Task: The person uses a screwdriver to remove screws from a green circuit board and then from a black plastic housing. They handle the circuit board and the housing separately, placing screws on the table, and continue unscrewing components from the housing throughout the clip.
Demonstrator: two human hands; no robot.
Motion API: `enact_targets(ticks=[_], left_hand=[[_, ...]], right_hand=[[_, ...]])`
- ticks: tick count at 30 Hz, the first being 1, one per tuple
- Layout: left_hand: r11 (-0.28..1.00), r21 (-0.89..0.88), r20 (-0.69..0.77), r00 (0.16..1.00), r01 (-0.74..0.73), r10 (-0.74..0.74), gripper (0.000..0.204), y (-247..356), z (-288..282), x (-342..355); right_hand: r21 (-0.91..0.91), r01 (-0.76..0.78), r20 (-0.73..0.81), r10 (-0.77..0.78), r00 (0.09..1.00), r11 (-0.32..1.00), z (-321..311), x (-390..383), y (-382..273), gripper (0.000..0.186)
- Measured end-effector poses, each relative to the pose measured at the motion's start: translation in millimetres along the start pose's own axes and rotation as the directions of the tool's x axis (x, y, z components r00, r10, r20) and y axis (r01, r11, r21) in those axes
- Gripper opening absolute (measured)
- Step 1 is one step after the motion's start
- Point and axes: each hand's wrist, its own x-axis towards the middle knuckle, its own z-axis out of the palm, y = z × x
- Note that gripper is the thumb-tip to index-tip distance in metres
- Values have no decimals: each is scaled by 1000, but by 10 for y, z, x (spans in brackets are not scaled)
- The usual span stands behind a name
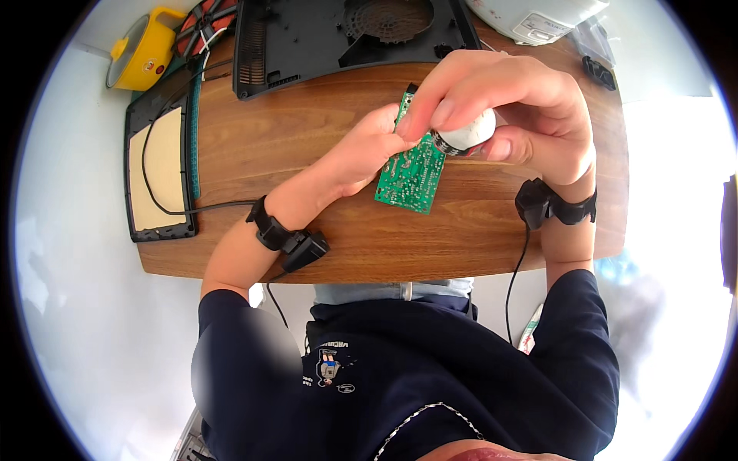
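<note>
A green circuit board, dotted with solder points, hangs over the wooden desk. My left hand grips its left edge near the top, fingers closed. My right hand is curled around a small white round object with a black patterned band, held just over the board's upper right part. The fingertips of both hands are close together at the board's top, where my right fingers partly hide it.
Around the wooden desk are a large black plastic housing, a tan-panelled black frame, a yellow pot, a black-and-red fan-like object, a white appliance and a small black object. Cables run from both wrist straps.
</note>
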Motion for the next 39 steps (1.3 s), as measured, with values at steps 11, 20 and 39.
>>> enact_targets(ticks=[11, 20, 39], left_hand=[[1000, -4, -77, 997, 18, -19, 41, 137, 160, -65], [997, -51, -30, 998, 54, -56, 42, 85, 67, -37], [989, -72, 142, 980, -132, 141, 40, 71, -3, -43]], right_hand=[[107, -36, -106, 48, 993, 994, 42, -15, 5, 47], [-102, 46, -76, -54, 996, 994, 33, 21, 20, 42], [-275, 152, 194, -100, 976, 949, -141, 67, -17, 30]])
